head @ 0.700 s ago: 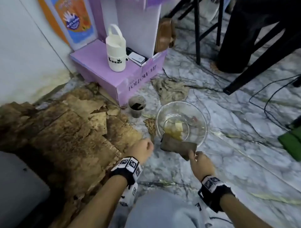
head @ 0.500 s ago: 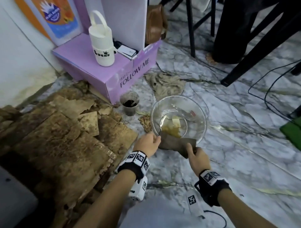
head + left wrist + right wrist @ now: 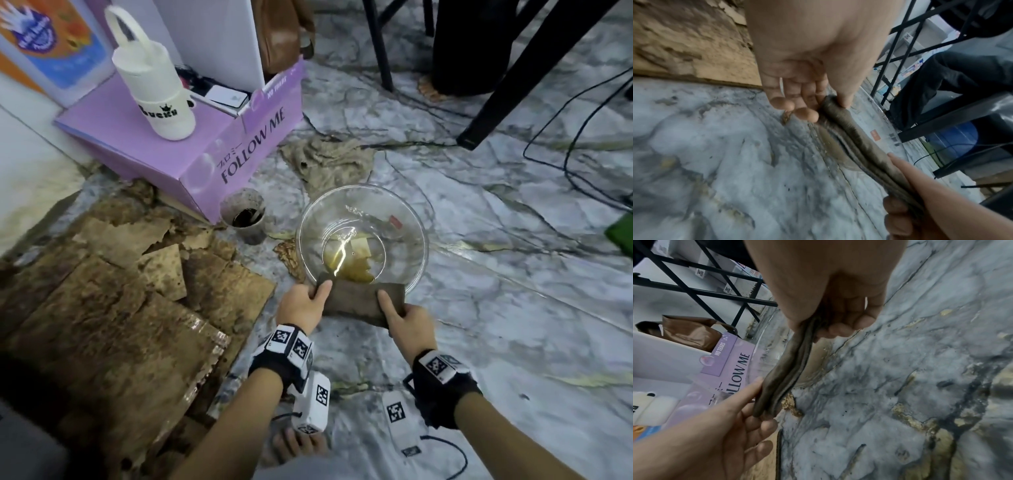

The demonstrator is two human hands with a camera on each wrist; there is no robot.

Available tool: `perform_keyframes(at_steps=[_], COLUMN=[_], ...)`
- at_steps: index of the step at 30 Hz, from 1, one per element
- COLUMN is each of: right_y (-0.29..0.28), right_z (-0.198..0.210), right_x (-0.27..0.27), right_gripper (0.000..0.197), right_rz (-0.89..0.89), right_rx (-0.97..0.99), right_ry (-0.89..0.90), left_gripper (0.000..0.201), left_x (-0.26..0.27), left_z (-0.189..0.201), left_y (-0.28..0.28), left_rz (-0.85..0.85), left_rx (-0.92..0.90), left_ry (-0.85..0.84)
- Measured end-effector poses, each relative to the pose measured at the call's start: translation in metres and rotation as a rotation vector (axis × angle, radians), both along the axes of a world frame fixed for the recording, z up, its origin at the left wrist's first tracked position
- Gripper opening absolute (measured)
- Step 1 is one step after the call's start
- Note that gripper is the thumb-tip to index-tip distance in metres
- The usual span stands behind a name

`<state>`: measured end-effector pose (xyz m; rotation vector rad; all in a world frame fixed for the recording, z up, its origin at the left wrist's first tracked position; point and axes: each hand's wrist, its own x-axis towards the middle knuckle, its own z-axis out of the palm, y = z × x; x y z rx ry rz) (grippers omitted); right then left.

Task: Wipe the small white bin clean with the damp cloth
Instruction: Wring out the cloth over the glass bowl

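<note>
The folded, damp grey-brown cloth (image 3: 359,301) is stretched flat between both hands, just above the marble-patterned floor (image 3: 513,308) and over the near rim of the clear glass bowl (image 3: 416,222). The left hand (image 3: 301,306) has its grip closed on the cloth's left end, thumb on top and fingers curled beneath; the wrist view shows the folded layers pinched between thumb and fingers. The right hand (image 3: 407,322) pinches the right end the same way, thumb lying along the top face. The bowl holds a little yellowish liquid and a pale scrap at its bottom.

The small white bin with a loop handle (image 3: 156,89) stands upright on the lilac cardboard box printed "FOLLOW ME" (image 3: 219,150), well apart from the cloth and both hands. A dirty cup (image 3: 245,219) sits on the floor just beside the box, and a crumpled beige rag (image 3: 329,159) lies beyond the bowl. Torn, stained brown cardboard (image 3: 113,308) covers the floor on the left.
</note>
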<state>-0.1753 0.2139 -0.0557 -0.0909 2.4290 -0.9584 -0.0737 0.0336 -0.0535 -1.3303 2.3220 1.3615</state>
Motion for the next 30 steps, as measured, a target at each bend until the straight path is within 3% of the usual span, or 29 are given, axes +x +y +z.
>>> perform_keyframes(at_steps=[5,12,18,21,24,27,30], right_y=[0.005,0.010,0.006,-0.007,-0.028,-0.054,-0.087], right_z=[-0.005,0.002,0.031,0.059,0.109,0.161,0.214], right_x=[0.005,0.006,0.006,0.004,0.006,0.011,0.027], right_gripper=[0.059,0.054,0.060,0.069,0.051,0.048,0.049], right_rz=[-0.007,0.064,0.186,0.265,0.384,0.534,0.682], right_rx=[-0.148,-0.224,-0.235,-0.284,-0.345,-0.389,-0.428], right_ry=[-0.031,0.012,0.112,0.099,0.152,0.240,0.282], left_gripper=[0.055,0.062,0.068,0.046,0.061,0.036,0.039], left_x=[0.004,0.016,0.027,0.037,0.054,0.075,0.107], left_z=[0.005,-0.003,0.028,0.055,0.090,0.129,0.176], left_y=[0.010,0.016,0.015,0.007,-0.004,-0.017,-0.032], left_rz=[0.006,0.075,0.109,0.199,0.302,0.360,0.439], left_rx=[-0.044,0.050,0.113,0.117,0.060,0.020,-0.069], left_ry=[0.103,0.287,0.377,0.456,0.540,0.608,0.669])
